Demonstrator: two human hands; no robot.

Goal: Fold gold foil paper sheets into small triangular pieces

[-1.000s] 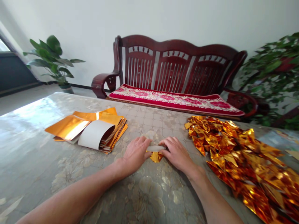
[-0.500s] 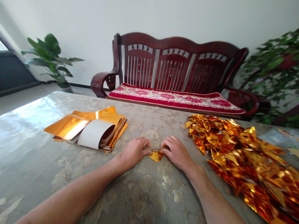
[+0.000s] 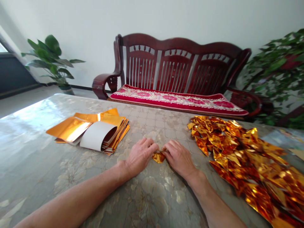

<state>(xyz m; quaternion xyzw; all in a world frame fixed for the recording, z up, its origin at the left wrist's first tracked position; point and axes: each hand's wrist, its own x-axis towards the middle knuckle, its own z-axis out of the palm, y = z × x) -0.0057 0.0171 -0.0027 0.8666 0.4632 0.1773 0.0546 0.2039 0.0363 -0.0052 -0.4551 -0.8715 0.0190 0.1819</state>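
Pinching and pressing, quick snapshot

Big marble-look table [image 3: 35, 152] has bare room nearer me than the folded foil piece [image 3: 158, 157]. The gold heap [image 3: 249, 158] sits right of it and the sheet stack [image 3: 95, 131] left. Left hand [image 3: 140, 155] and right hand [image 3: 179, 156] both pinch it. Its tip points toward me; the long axis is hidden.

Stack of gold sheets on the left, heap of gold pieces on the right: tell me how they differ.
The stack of gold sheets lies flat and fairly neat; the heap of gold pieces is loose and jumbled. The stack's sheets are large and unfolded, one curling to show a white back; the heap's pieces are small, folded and pointed. Both are shiny gold on the table.
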